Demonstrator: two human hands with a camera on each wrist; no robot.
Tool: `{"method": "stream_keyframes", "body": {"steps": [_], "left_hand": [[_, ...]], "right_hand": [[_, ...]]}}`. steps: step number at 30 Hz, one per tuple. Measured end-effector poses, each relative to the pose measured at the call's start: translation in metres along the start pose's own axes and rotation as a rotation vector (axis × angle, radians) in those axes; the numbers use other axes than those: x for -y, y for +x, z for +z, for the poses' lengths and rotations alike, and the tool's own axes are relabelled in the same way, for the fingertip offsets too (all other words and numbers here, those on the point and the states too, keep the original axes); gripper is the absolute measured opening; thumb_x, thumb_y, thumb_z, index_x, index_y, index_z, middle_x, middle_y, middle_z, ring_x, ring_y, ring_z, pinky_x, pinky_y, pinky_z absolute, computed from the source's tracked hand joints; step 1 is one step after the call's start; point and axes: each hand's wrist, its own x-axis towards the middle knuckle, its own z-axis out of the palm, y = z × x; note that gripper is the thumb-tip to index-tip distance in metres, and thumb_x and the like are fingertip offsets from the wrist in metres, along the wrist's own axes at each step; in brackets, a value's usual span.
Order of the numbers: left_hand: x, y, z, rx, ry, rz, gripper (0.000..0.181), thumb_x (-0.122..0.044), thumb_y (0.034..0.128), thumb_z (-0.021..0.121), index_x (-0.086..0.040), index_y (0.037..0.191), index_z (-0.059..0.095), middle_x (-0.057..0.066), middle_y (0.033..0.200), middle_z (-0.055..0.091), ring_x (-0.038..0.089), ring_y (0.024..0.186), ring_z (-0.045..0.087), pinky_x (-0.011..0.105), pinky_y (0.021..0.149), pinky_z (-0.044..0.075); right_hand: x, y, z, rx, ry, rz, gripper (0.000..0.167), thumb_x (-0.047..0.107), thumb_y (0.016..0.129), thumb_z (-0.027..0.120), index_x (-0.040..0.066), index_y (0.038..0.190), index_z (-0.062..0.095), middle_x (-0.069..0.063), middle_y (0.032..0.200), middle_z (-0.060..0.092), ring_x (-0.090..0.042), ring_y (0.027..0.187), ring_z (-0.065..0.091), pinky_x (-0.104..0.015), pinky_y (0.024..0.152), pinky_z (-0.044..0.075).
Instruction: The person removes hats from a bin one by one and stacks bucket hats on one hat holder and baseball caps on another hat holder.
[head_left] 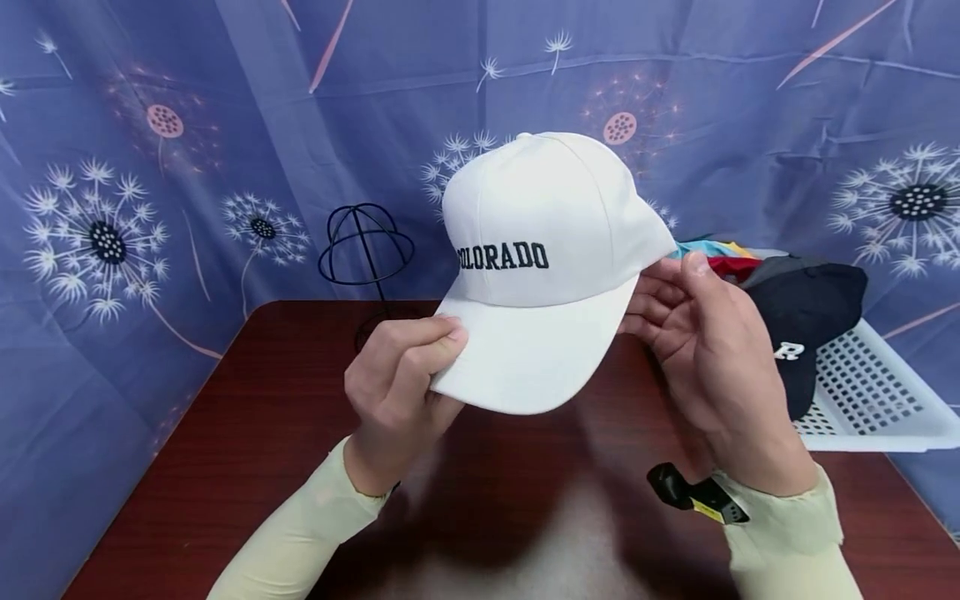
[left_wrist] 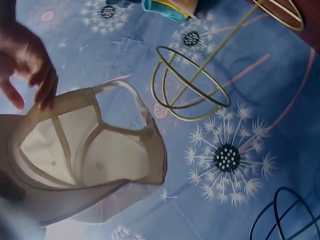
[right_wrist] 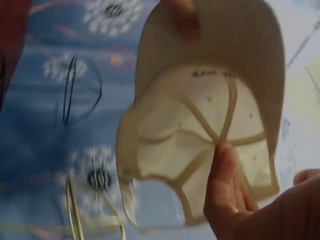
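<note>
In the head view, we see a white baseball cap (head_left: 551, 225) held up in front of us above the table (head_left: 247, 467), its crown upward and dark COLORADO lettering facing us. Our left hand (head_left: 401, 367) pinches the edge of the brim, thumb on top. Our right hand (head_left: 705, 358) is at the opposite side of the cap, thumb apart from the other fingers, palm partly toward us. Behind our left hand stands a black wire hat stand (head_left: 371, 260); near our right, a black cap with an R (head_left: 802, 300) lies in a white plastic basket (head_left: 885, 442), beside turquoise, yellow and red fabric (head_left: 708, 248). A dandelion-patterned curtain (head_left: 525, 75) hangs behind. In the left wrist view, we look into the cap's hollow and rear opening, with our right fingertips at its rim and a gold wire stand (left_wrist: 201, 70) beyond. In the right wrist view, our right fingers overlap the cap's seamed inside, the thumb well apart, while a blurred left finger lies against the brim's underside.
</note>
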Motion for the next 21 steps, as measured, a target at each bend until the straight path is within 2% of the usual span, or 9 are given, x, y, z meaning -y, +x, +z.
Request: {"method": "stream_keyframes", "body": {"steps": [4,8,12,16,19,21], "left_hand": [[0.002,0.000,0.004,-0.035,0.057,0.149,0.006,0.001,0.0900,0.076,-0.001,0.087,0.072,0.013,0.088,0.075,0.028,0.073,0.072,0.036,0.066,0.063],[0.003,0.000,0.009,-0.062,0.096,0.269,0.009,0.005,0.0889,0.076,-0.002,0.084,0.073,0.012,0.086,0.076,0.026,0.073,0.073,0.035,0.068,0.064],[0.002,0.000,0.011,-0.058,0.102,0.337,0.011,0.008,0.0880,0.076,-0.002,0.084,0.074,0.012,0.087,0.077,0.026,0.075,0.072,0.034,0.069,0.063],[0.000,0.000,0.014,-0.053,0.083,0.374,0.011,0.009,0.0880,0.077,-0.002,0.084,0.076,0.012,0.086,0.076,0.026,0.075,0.071,0.033,0.071,0.063],[-0.001,-0.003,0.016,-0.039,0.069,0.383,0.011,0.008,0.0883,0.077,-0.002,0.085,0.076,0.012,0.087,0.077,0.026,0.077,0.071,0.032,0.072,0.063],[-0.002,-0.005,0.017,-0.029,0.065,0.383,0.011,0.009,0.0888,0.076,-0.003,0.087,0.077,0.012,0.089,0.077,0.026,0.078,0.072,0.032,0.072,0.063]], "right_hand": [[-0.003,0.006,0.010,-0.027,0.159,0.051,0.051,0.038,0.112,0.052,-0.006,0.139,0.055,-0.014,0.120,0.067,-0.024,0.105,0.069,-0.034,0.091,0.059],[-0.006,0.010,0.016,-0.083,0.310,0.023,0.045,0.031,0.111,0.055,-0.004,0.139,0.055,-0.011,0.121,0.061,-0.021,0.106,0.060,-0.031,0.092,0.056],[-0.008,0.013,0.020,-0.146,0.431,-0.014,0.041,0.021,0.113,0.052,-0.004,0.146,0.051,-0.010,0.137,0.055,-0.019,0.126,0.054,-0.028,0.110,0.047],[-0.012,0.016,0.024,-0.265,0.460,-0.068,0.042,0.017,0.114,0.048,-0.003,0.150,0.048,-0.009,0.151,0.049,-0.015,0.138,0.048,-0.025,0.118,0.036],[-0.015,0.018,0.028,-0.340,0.426,-0.103,0.042,0.019,0.114,0.047,-0.003,0.149,0.051,-0.011,0.148,0.051,-0.017,0.133,0.052,-0.027,0.115,0.039],[-0.017,0.020,0.031,-0.376,0.359,-0.128,0.042,0.021,0.114,0.046,-0.003,0.147,0.054,-0.013,0.144,0.053,-0.019,0.128,0.055,-0.030,0.112,0.041]]}}
